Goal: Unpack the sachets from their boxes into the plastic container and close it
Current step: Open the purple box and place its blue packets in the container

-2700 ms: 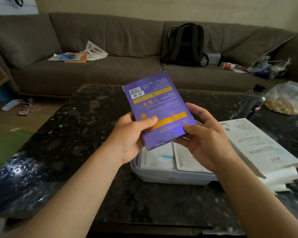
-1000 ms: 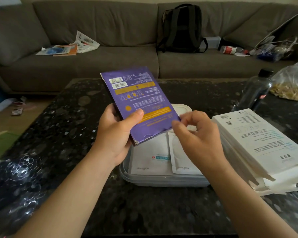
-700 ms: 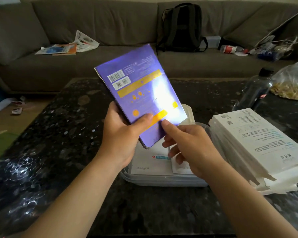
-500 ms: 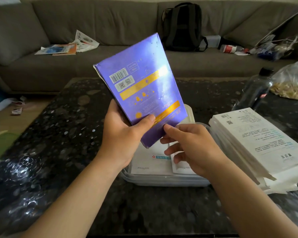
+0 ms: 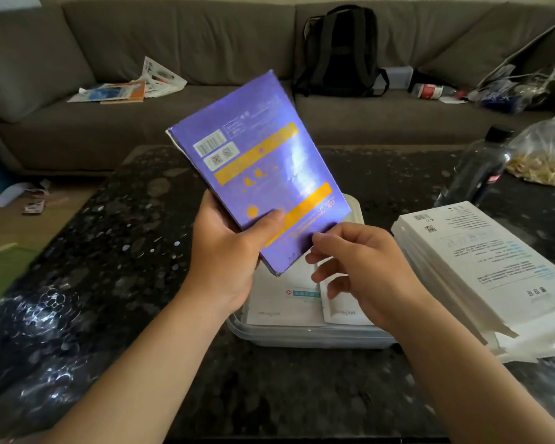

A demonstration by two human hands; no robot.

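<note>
The left grip (image 5: 228, 251) holds a flat purple cardboard box (image 5: 260, 174) with orange bands by its lower left part, with the thumb curled across the printed face and the fingers hidden behind. The box rises steeply above this grip. Its long axis runs from the lower end, between the two grips, up and away to the left. The barcode end points up toward the grey sofa (image 5: 173, 43), and the printed face is turned to the camera. The box's lower corner hangs just above the clear plastic container (image 5: 302, 339), which sits open-topped on the dark speckled counter (image 5: 109, 251) directly under both grips. Inside it white sachets (image 5: 285, 302) lie flat, side by side, their long axes running away from the person.

The right grip (image 5: 366, 270) is at the box's lower short end, fingers curled. Its thumb tip lies on the purple face at the edge and the forefinger sits just beneath, but whether they actually nip the cardboard cannot be told. Right of this grip, just beside the container, a stack of white flat boxes (image 5: 481, 267) lies on the counter, its long axis slanting away to the left. Beyond the stack a dark plastic bottle (image 5: 478, 171) stands upright, with a clear bag (image 5: 545, 155) further right.
</note>
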